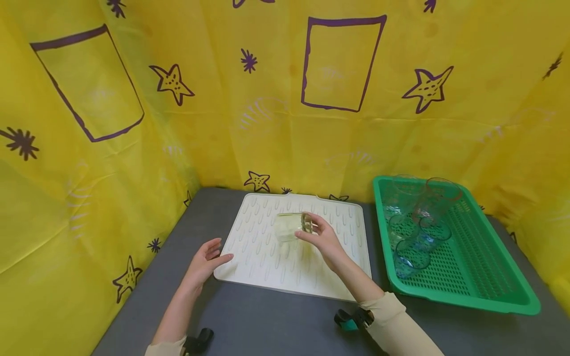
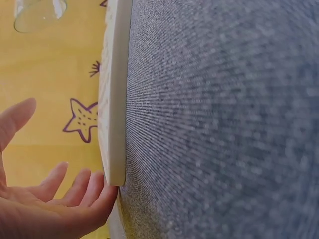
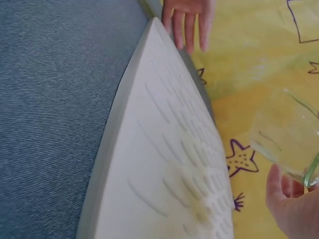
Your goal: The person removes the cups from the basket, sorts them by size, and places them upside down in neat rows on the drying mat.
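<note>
My right hand [image 1: 322, 240] grips a clear, slightly yellowish drinking glass [image 1: 288, 226] by its thick base. The glass lies sideways in the air above a white ridged drying mat [image 1: 262, 267], its mouth toward the left. In the right wrist view the glass [image 3: 286, 134] shows at the right edge with the fingertips [image 3: 274, 186] at its base. My left hand [image 1: 202, 264] is beside the mat's left front corner with fingers relaxed and nothing held. The left wrist view shows this hand [image 2: 60, 209] near the mat's edge; whether it touches cannot be told.
To the right stands a green perforated basket [image 1: 503, 277] with several glasses, among them a blue-tinted glass [image 1: 411, 259] and a pinkish tall glass [image 1: 438, 198]. A dark grey cloth [image 1: 267, 321] covers the table. Yellow patterned curtains [image 1: 267, 138] rise behind and at the sides.
</note>
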### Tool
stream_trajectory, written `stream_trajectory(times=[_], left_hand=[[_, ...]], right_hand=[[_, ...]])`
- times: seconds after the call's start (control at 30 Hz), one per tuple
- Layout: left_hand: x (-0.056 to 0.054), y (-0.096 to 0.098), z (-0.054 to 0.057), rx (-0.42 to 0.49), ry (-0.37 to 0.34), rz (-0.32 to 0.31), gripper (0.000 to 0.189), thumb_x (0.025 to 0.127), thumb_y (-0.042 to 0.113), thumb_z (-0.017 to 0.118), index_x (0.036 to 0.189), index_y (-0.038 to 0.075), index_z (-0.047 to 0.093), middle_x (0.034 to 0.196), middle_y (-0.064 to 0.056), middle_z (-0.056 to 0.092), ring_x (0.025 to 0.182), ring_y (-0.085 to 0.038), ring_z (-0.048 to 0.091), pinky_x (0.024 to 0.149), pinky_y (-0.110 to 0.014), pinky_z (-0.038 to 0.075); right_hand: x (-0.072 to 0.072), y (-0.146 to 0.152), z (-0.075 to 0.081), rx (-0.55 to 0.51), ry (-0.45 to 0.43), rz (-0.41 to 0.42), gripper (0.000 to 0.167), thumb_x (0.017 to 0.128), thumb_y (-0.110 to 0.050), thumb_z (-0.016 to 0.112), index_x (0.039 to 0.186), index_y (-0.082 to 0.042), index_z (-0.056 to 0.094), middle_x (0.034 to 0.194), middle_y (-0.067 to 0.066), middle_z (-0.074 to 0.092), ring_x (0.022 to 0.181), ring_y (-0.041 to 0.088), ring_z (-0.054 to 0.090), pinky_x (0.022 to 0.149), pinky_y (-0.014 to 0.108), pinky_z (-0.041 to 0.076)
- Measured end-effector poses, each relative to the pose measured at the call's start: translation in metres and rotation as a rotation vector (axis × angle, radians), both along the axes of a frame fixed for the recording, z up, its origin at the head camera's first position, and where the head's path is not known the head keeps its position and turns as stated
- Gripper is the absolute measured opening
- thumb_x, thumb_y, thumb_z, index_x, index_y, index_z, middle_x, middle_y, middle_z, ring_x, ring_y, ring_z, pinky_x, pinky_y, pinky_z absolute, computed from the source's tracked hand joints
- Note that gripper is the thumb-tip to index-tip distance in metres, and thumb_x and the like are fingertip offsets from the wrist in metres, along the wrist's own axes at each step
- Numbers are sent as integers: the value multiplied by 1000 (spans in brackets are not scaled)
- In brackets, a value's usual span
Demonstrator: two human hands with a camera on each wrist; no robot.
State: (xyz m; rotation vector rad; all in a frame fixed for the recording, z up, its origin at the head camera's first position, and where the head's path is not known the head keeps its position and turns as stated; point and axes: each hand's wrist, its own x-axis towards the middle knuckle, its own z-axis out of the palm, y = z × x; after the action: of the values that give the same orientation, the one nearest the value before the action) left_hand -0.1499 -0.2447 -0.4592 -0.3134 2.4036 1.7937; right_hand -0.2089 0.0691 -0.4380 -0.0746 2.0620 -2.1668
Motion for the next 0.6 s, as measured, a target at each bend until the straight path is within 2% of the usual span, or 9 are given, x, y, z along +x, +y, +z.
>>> stream_trajectory(times=[0.27, 0.6], left_hand=[[-1, -5, -5, -3, -10, -9, 81, 85, 23, 76, 148, 1, 30, 153, -21, 29, 138, -39, 29, 111, -53, 27], [1, -2, -6, -19, 5, -24, 80, 85, 23, 76, 146, -3, 31, 149, -24, 34, 138, -40, 30, 111, -53, 27]], right_hand=[[-11, -12, 0, 53, 1, -26, 64, 79, -10, 79, 137, -10, 53, 132, 10, 52, 120, 28, 45, 90, 35, 44], [-31, -28, -2, 153, 17, -44, 67, 77, -16, 81, 137, -10, 52, 130, 10, 54, 121, 28, 45, 90, 39, 45]])
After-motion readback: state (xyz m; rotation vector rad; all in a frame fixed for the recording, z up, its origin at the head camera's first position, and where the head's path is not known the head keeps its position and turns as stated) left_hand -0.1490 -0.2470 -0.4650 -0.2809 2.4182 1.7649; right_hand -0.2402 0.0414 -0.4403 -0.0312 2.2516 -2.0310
